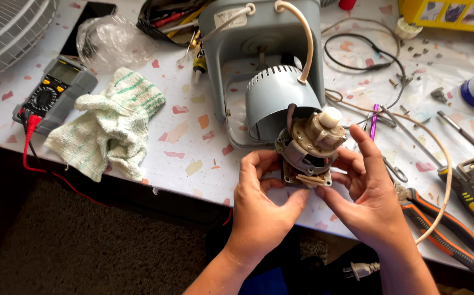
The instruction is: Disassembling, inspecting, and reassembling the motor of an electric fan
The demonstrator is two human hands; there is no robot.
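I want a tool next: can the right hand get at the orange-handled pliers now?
Probably yes. The pliers lie uncovered on the table just beside the right hand, but it holds the motor with the left hand.

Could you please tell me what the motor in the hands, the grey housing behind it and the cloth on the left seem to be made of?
Motor: apparently bare metal with a white plastic knob, dull sheen. Grey housing: probably moulded plastic or painted metal, smooth and slotted. Cloth: woven cotton-like fabric, rumpled, green-striped.

Fan grille (7,27) cut off top-left
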